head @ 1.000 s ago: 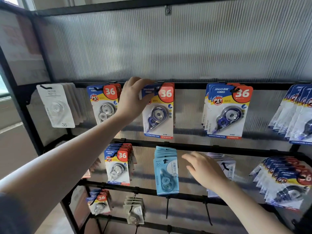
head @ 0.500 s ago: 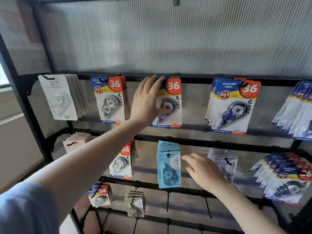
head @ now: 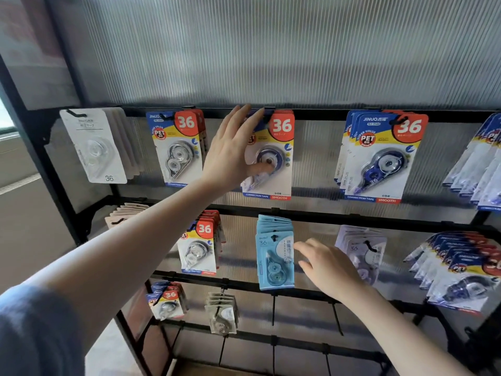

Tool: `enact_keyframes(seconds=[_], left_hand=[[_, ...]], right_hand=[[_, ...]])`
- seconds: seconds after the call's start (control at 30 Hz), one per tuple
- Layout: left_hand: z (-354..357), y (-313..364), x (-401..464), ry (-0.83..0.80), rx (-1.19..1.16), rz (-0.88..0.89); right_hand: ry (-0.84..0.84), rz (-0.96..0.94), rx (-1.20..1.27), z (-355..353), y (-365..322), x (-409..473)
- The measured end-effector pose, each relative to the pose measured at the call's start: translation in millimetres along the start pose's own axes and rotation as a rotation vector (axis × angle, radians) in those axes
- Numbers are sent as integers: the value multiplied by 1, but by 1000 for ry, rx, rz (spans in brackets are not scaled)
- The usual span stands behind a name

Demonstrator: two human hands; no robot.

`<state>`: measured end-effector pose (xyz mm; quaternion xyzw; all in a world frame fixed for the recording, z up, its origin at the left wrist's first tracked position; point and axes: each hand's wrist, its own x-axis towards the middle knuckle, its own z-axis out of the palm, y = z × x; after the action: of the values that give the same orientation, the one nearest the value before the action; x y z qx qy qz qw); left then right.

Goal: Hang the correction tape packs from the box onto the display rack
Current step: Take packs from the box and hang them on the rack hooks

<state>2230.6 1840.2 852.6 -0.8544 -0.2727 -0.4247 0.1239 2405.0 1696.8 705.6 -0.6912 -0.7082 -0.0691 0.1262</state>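
A black wire display rack point(head: 311, 214) fills the view, hung with correction tape packs. My left hand point(head: 233, 150) lies flat with straight fingers against the blue "36" pack point(head: 273, 158) on the top row's middle hook, thumb on its blister. My right hand point(head: 328, 267) hovers with loosely bent fingers on the second row, between the light blue packs point(head: 273, 261) and the pale lilac packs point(head: 363, 251), holding nothing. The box is out of view.
Other packs hang all over the rack: white ones point(head: 95, 145) top left, grey "36" packs point(head: 177, 150), blue "36" packs point(head: 379, 156), more at the right edge point(head: 477, 169) and on the lower rows point(head: 198, 248). A ribbed translucent panel point(head: 271, 50) backs the rack.
My left hand let go of the top of the blue "36" pack and opened flat against its front. The view shifted slightly; my right hand stayed in place.
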Motion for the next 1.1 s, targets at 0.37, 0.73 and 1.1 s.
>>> enact_keyframes(seconds=[0.37, 0.73, 1.1], left_hand=[[-2, -12, -79, -39, 16, -7], [30, -31, -214, -235, -85, -180], [221, -11, -556, -599, -169, -375]], right_hand=[[-18, 82, 12, 16, -18, -11], [-17, 200, 52, 87, -54, -44], [-314, 285, 118, 413, -37, -179]])
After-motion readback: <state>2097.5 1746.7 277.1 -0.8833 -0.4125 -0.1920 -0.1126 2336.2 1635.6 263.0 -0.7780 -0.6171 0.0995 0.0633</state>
